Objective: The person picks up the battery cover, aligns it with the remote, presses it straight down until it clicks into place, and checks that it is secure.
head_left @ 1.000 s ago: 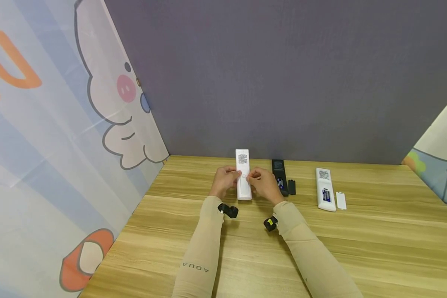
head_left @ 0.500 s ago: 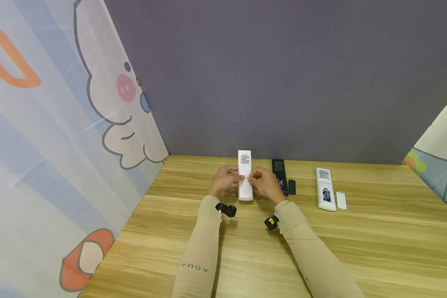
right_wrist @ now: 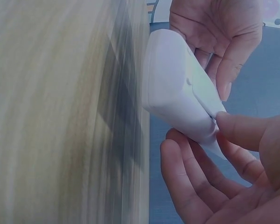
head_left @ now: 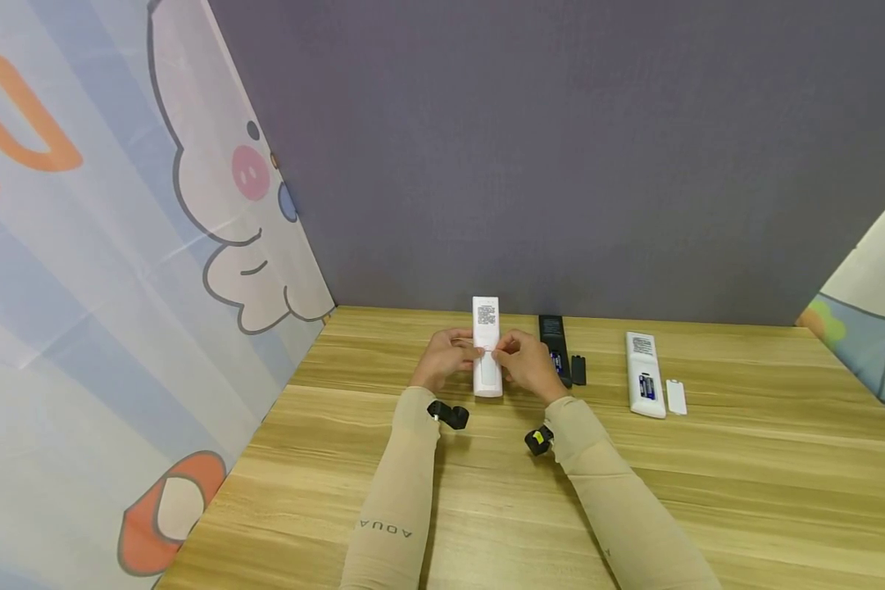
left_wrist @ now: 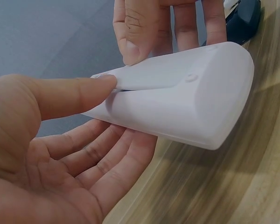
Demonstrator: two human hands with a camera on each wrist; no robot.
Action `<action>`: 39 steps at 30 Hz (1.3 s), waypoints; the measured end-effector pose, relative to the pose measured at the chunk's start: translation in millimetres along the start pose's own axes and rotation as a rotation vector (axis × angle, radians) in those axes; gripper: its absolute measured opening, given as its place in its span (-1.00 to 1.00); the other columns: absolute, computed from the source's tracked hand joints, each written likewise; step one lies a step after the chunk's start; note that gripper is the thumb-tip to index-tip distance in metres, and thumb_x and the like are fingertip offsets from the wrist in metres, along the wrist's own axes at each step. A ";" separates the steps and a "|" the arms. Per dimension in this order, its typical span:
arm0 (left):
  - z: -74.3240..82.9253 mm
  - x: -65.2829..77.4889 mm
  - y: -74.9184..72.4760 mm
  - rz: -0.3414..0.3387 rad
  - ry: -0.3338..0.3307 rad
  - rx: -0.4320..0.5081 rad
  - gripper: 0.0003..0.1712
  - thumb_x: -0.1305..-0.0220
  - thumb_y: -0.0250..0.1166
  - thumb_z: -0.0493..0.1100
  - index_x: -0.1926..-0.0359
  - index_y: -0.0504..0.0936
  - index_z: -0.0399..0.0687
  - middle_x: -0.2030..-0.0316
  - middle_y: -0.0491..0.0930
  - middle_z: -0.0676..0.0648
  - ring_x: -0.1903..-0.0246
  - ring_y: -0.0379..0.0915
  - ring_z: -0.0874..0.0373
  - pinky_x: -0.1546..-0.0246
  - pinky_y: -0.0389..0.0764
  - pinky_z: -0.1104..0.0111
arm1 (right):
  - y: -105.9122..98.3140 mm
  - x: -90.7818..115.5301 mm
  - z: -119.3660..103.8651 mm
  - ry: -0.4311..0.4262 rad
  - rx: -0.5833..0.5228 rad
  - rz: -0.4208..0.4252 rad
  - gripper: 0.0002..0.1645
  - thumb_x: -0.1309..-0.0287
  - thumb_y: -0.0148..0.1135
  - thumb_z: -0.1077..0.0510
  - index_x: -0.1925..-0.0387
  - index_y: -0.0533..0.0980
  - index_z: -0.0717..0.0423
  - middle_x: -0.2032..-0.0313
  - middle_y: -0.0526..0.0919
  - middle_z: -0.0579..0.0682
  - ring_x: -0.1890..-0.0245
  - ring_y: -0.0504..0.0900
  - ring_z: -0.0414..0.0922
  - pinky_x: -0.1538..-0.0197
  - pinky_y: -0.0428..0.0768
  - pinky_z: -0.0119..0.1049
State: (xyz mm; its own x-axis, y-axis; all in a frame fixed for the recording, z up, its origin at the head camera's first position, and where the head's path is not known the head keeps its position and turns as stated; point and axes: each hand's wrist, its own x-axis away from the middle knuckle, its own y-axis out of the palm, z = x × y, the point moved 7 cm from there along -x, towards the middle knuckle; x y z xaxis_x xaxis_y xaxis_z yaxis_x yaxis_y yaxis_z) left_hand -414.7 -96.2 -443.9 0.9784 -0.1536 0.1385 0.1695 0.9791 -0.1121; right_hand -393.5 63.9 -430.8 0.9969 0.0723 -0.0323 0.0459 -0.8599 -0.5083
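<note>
A white remote control [head_left: 486,321] is held up back side out, printed label at its top. My left hand [head_left: 442,360] grips it from the left, fingers beneath and thumb pressing near the upper end of the battery cover [left_wrist: 158,70]. From the other side my right hand [head_left: 527,365] holds the remote too, its thumb at the cover's edge and its fingers under the body. A thin dark gap shows along one side of the cover in both wrist views. Whether batteries lie under the cover is hidden.
Right of the hands lies a black remote [head_left: 551,328] with batteries showing, its black cover [head_left: 578,370] beside it. Farther right is another white remote [head_left: 640,352] with batteries [head_left: 647,387] exposed and a loose white cover [head_left: 675,397]. A grey panel [head_left: 560,164] stands behind the wooden table [head_left: 767,459].
The held white remote has shifted slightly right. My left thumb has moved a little right and down on the cover. In the last half second hardly anything has moved.
</note>
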 end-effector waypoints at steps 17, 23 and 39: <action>-0.8 -2.1 -0.4 0.010 -0.006 -0.005 -0.49 -0.30 0.38 -0.36 -0.26 0.54 -0.29 0.00 0.67 -0.27 0.17 0.69 0.06 0.01 0.73 0.16 | -1.0 2.0 -2.5 0.003 -0.007 0.038 -0.89 -0.35 0.33 0.18 0.22 0.55 0.13 0.15 0.72 0.14 0.25 0.74 0.05 0.38 0.65 -0.33; 0.0 -2.2 0.0 0.021 -0.004 -0.007 -0.52 -0.29 0.38 -0.38 -0.23 0.56 -0.31 0.03 0.67 -0.24 0.19 0.68 0.08 0.04 0.74 0.16 | -1.8 3.3 -3.6 0.009 -0.009 0.039 -0.88 -0.34 0.33 0.17 0.22 0.55 0.13 0.15 0.71 0.14 0.25 0.73 0.04 0.37 0.65 -0.33; 1.1 -0.6 1.0 0.029 0.002 -0.023 -0.53 -0.28 0.37 -0.41 -0.21 0.56 -0.34 0.11 0.69 -0.23 0.26 0.66 0.11 0.18 0.74 0.27 | -0.5 1.9 -2.5 -0.001 0.029 0.061 -0.88 -0.30 0.36 0.19 0.25 0.55 0.12 0.19 0.74 0.13 0.35 0.68 -0.07 0.36 0.67 -0.32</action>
State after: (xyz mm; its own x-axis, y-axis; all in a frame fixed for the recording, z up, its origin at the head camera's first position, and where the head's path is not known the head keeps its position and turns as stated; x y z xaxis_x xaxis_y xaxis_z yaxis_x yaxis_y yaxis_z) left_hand -415.3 -94.9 -443.0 0.9831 -0.1254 0.1332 0.1438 0.9798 -0.1387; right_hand -391.5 63.2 -428.4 0.9977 0.0209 -0.0647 -0.0167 -0.8476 -0.5304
